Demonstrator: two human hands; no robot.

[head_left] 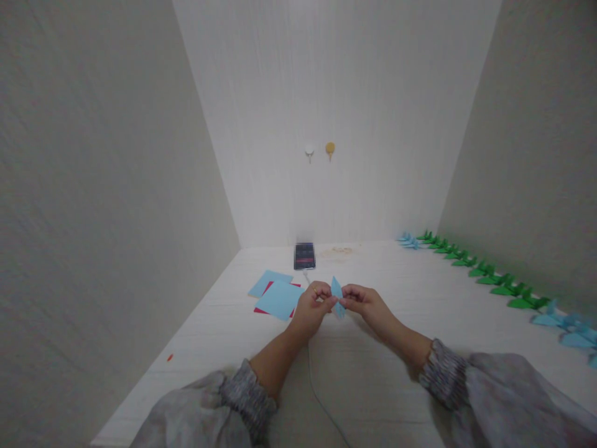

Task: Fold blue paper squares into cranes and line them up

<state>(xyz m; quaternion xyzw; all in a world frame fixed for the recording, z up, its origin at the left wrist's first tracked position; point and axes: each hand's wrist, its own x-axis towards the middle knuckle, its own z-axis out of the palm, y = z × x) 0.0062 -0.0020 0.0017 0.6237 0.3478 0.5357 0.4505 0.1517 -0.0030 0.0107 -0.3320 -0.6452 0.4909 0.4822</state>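
Evidently holding both forearms angled inward from the near corners, in gathered grey cuffs (249, 398), to bring the hands close together over the white table (373, 398). Pinching a narrow, pointed piece of folded light-blue paper (338, 297) between them: by its left side with thumb and fingers of the left hand (317, 305), by its right side with those of the right hand (361, 298), bending the other fingers inward. Looks, by its slim folded shape, to be midway through folding; cannot tell exactly which crease. Seems to call next for steadying one side while folding or pressing the other, with care at the thin point. Just left of the left hand, flat blue sheets (280, 300) with red paper (261, 310) beneath. Along the right, rows of green folded shapes (525, 302). Farther back, near the wall, a phone (305, 256).
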